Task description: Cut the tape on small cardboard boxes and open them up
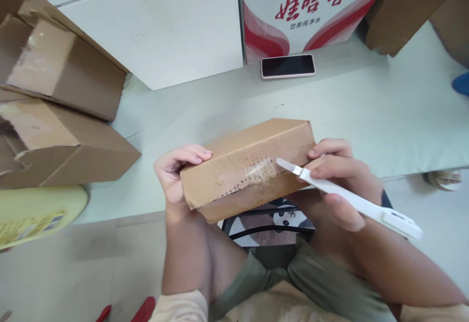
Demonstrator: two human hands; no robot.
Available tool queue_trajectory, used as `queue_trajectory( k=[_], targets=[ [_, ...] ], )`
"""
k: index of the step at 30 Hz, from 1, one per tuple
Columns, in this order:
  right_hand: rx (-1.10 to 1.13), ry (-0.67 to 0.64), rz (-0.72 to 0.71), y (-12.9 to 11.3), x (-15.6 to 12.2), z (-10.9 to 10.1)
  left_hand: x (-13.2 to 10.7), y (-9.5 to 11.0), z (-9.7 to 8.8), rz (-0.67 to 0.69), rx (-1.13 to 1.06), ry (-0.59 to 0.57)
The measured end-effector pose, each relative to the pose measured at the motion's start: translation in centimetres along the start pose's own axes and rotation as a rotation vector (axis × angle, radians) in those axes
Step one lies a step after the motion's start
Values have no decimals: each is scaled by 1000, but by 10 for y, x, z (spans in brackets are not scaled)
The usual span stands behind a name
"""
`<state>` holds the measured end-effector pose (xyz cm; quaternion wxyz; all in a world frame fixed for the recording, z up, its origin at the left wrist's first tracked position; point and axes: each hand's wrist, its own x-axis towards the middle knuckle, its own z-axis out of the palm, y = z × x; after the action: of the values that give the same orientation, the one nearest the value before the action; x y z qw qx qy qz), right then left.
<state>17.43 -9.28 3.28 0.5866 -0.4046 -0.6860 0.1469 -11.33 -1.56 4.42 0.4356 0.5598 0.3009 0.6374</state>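
A brown cardboard box (252,141) is held tilted above the table's near edge, in the middle of the head view. My left hand (179,168) grips its left end, with fingers on the top edge. In my right hand (340,175) is a white utility knife (361,204), its short blade pointing left across the front face. Fingertips of the right hand also touch the box's right end. Clear tape (258,171) and a dashed, torn seam run along the face near the blade; whether the tip touches the cardboard I cannot tell.
A phone (288,66) lies on the pale green tabletop (366,112), before a red-and-white carton (304,19). A large white box (157,29) stands beside it. Opened cardboard boxes (91,146) are at the left, above a yellow object (47,214). More brown cardboard (403,14) stands at the right.
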Motion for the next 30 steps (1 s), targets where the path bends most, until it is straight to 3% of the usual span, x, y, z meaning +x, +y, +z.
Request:
queue_trajectory(
  k=[4, 14, 24, 30],
  targets=[
    [71, 1, -142, -6, 8, 5, 0, -1, -1, -10, 20, 12],
    [29, -64, -173, -3, 14, 4, -2, -5, -3, 30, 73, -19],
    [76, -38, -224, -6, 20, 8, -2, -6, -3, 21, 44, -6],
    [49, -15, -185, -7, 20, 9, -3, -2, 2, -17, 56, 38]
  ],
)
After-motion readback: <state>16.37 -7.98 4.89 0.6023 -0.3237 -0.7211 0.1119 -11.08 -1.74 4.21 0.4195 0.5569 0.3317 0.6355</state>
